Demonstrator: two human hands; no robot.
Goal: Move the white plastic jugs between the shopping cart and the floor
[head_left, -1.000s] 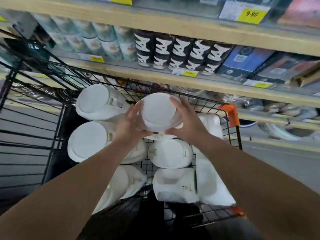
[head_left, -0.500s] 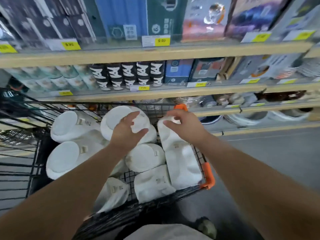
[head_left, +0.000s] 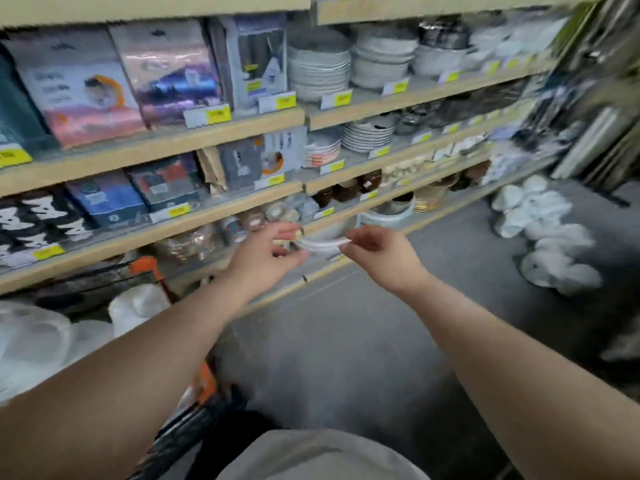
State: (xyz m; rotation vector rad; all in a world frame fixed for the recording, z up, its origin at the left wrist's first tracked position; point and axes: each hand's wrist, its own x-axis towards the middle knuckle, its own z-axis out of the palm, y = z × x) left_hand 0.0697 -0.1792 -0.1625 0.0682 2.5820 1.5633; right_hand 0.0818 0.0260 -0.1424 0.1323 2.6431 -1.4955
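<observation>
Now stretched out over the floor [head_left: 346, 341] toward the shelves [head_left: 173, 157]: left hand [head_left: 266, 254] and right hand [head_left: 381, 254] side by side, fingers loosely bent, gripping nothing that shows through the blur. Lower left, white jugs [head_left: 34, 341] piled in the cart [head_left: 147, 268]; far right, other jugs [head_left: 547, 244] heaped on the floor by the shelves.

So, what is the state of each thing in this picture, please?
left hand: raised, fingers loosely curled; whether it holds anything is unclear
right hand: raised, fingers curled; hold also unclear
jugs in the cart: lying piled, untouched
jugs on the floor: heaped beside the shelves
shopping cart: holds jugs
</observation>
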